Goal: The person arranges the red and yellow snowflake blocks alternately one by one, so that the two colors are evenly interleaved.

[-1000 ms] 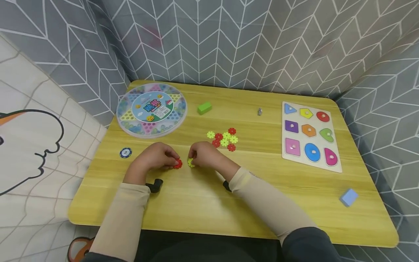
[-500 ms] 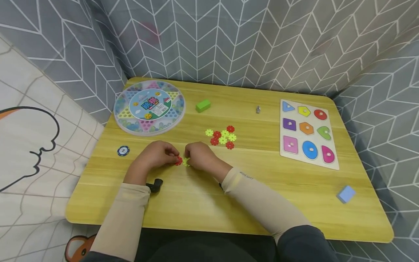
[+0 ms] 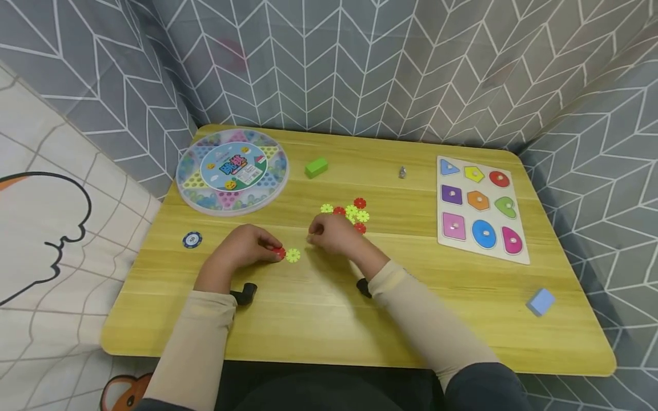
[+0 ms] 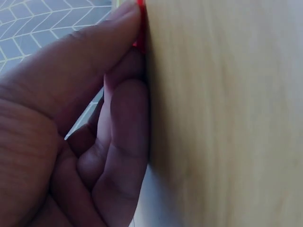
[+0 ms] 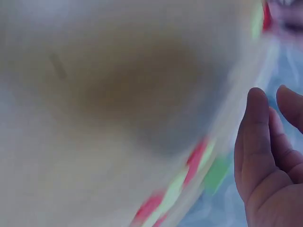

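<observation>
In the head view my left hand point(image 3: 245, 246) pinches a red notched plastic disc point(image 3: 280, 253) close to the tabletop. The left wrist view shows the thumb and a fingertip on its red edge point(image 4: 140, 28). A yellow notched disc point(image 3: 293, 255) lies flat just right of the red one; I cannot tell whether they are joined. My right hand point(image 3: 334, 234) is over the table to the right of it, between that disc and a loose group of red and yellow discs point(image 3: 362, 216), partly covering the group. Its thumb and fingers are apart with nothing between them in the right wrist view.
A round Chinese checkers box point(image 3: 233, 171) lies at the back left, a blue-and-white poker chip point(image 3: 192, 240) in front of it. A green block point(image 3: 316, 167) and a small silvery object point(image 3: 402, 172) are behind. At right are a shape puzzle board point(image 3: 480, 208) and a blue block point(image 3: 540, 302).
My right hand brought the yellow disc up to the red one, let it go and moved away to the right. The left hand has kept its grip in nearly the same place.
</observation>
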`<state>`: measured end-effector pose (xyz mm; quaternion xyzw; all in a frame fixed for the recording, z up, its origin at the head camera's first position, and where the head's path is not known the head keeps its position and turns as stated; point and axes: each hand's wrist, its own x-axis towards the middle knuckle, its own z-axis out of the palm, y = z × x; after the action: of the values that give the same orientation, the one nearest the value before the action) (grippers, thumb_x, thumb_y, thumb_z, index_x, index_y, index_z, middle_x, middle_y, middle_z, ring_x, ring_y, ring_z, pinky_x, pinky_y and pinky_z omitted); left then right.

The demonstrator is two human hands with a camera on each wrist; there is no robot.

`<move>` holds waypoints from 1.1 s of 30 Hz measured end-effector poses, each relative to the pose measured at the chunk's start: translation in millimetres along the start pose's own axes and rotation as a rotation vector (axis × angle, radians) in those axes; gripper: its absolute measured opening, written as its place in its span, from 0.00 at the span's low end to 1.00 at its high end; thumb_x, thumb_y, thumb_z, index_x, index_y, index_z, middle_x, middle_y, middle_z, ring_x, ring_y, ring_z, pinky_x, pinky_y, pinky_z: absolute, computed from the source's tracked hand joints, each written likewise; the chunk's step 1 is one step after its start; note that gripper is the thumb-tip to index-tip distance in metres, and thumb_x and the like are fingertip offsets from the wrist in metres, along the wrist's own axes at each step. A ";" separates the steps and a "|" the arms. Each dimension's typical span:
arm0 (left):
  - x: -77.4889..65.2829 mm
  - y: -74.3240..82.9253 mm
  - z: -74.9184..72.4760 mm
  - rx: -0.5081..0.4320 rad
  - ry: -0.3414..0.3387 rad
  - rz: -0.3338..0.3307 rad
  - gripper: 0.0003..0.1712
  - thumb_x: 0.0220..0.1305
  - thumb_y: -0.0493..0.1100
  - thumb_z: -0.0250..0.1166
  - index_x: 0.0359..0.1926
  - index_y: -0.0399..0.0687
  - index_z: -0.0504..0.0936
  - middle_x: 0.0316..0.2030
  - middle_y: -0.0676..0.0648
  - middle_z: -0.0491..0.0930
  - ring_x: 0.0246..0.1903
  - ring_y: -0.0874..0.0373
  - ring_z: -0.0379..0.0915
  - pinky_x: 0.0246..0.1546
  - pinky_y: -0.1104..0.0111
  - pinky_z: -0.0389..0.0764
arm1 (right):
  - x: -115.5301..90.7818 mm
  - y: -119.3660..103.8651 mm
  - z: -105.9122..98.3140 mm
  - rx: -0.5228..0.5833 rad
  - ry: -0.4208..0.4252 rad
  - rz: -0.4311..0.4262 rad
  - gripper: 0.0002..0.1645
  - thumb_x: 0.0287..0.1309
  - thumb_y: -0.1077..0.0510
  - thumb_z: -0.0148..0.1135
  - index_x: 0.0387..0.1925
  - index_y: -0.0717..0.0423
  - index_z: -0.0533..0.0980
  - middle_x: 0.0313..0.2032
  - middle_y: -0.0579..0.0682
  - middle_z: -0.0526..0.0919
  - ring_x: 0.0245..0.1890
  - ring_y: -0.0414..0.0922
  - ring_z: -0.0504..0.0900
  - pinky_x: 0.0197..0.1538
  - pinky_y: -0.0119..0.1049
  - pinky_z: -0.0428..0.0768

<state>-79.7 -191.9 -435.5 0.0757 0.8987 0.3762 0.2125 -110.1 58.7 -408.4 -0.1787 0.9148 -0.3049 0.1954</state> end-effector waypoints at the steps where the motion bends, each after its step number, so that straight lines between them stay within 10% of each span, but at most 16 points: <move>1: -0.1 -0.4 0.3 -0.002 0.004 -0.009 0.13 0.58 0.48 0.80 0.43 0.52 0.93 0.42 0.52 0.88 0.50 0.49 0.78 0.58 0.52 0.74 | -1.7 8.5 -10.0 0.043 0.030 0.026 0.09 0.67 0.58 0.69 0.44 0.59 0.83 0.39 0.50 0.85 0.40 0.46 0.81 0.45 0.38 0.80; 7: -2.1 -5.6 -1.1 -0.021 0.016 -0.019 0.14 0.57 0.49 0.81 0.44 0.51 0.93 0.44 0.51 0.87 0.52 0.48 0.76 0.60 0.50 0.73 | -10.5 61.0 -58.4 0.174 0.175 0.215 0.18 0.69 0.57 0.67 0.54 0.64 0.80 0.47 0.58 0.82 0.46 0.53 0.80 0.48 0.47 0.80; 14: -2.6 -10.0 -3.1 -0.034 0.022 -0.016 0.15 0.57 0.48 0.81 0.45 0.51 0.93 0.44 0.51 0.87 0.51 0.48 0.76 0.59 0.51 0.73 | -2.5 94.2 -66.9 0.119 0.197 0.288 0.20 0.70 0.55 0.66 0.56 0.64 0.80 0.51 0.60 0.82 0.52 0.56 0.79 0.57 0.50 0.77; 33: -0.2 -8.1 3.5 -0.066 0.016 -0.012 0.15 0.55 0.48 0.82 0.45 0.53 0.93 0.42 0.52 0.86 0.47 0.51 0.77 0.56 0.54 0.75 | 33.0 88.3 -66.8 -0.007 0.109 0.298 0.18 0.72 0.59 0.65 0.57 0.64 0.78 0.55 0.60 0.80 0.53 0.55 0.76 0.60 0.48 0.75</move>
<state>-77.8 -195.3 -443.3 0.0601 0.8880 0.4048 0.2098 -188.0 142.8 -422.7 -0.0245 0.9415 -0.2787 0.1878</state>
